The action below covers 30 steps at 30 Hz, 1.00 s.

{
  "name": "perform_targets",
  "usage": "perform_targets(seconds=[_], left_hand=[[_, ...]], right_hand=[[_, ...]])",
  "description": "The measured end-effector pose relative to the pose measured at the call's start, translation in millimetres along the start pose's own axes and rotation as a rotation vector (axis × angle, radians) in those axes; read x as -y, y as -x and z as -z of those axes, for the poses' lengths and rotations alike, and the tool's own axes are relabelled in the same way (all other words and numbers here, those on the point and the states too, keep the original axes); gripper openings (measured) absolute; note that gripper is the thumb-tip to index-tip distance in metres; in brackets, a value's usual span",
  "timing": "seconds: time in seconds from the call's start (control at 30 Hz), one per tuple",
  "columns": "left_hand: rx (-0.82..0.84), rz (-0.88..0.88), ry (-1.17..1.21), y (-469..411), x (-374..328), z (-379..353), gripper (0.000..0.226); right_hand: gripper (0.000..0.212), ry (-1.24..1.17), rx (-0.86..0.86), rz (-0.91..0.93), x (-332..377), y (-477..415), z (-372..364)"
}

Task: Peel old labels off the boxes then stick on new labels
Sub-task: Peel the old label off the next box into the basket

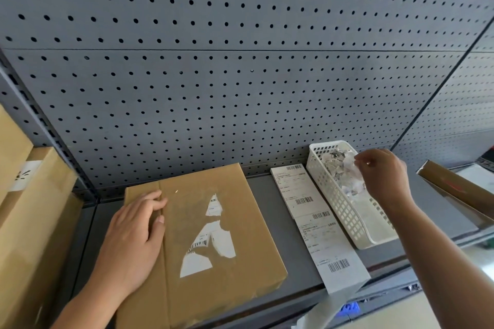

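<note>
**A:** Watching the head cam here. The box (203,243) lies flat on the shelf (272,195), dead centre. My left hand (133,238) is spread flat on its 9 o'clock side, pinning it, grip released, nothing held. The right hand (382,173) is up at 2 o'clock over the basket (344,211), fingers pinched on a scrap (350,165) of peeled paper.

**B:** How's the old label (211,246) going to behave?

**A:** Badly, I reckon. It's thin paper, already ragged, and it looks like it tears instead of lifting whole. I'd pick at a loose torn edge near the barcode and pull low and slow. The box looks stiff and light, so keep it pinned.

**B:** And the new ones?

**A:** The strip (318,224) lies between box and basket, floppy, its end hanging off the shelf at 5 o'clock.
</note>
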State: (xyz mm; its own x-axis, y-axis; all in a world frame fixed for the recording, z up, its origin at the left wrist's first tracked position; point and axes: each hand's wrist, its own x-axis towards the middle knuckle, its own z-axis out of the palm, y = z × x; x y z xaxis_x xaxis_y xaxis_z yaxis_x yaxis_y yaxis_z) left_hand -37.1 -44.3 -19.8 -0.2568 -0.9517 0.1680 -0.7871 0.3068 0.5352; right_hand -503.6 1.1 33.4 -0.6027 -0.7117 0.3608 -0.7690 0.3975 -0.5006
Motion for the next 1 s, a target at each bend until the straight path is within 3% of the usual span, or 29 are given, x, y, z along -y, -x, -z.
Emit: perform_targets(seconds=[0.3,0.5,0.67,1.0], left_hand=[[-0.004,0.0,-0.006,-0.3,-1.2,0.2,0.027],[-0.007,-0.005,0.008,0.8,-1.6,0.3,0.025],[-0.006,-0.005,0.006,0.7,-1.3,0.4,0.025],[-0.027,-0.02,0.009,0.9,-1.2,-0.8,0.026]], right_hand=[[0.011,0.135,0.053,-0.05,-14.3,1.6,-15.0],[0.018,0.238,0.04,0.017,-8.1,4.5,-10.0],[0.02,0.151,-0.046,0.116,17.6,6.7,-8.0],[0.02,0.022,0.085,0.262,80.1,22.5,-29.5]])
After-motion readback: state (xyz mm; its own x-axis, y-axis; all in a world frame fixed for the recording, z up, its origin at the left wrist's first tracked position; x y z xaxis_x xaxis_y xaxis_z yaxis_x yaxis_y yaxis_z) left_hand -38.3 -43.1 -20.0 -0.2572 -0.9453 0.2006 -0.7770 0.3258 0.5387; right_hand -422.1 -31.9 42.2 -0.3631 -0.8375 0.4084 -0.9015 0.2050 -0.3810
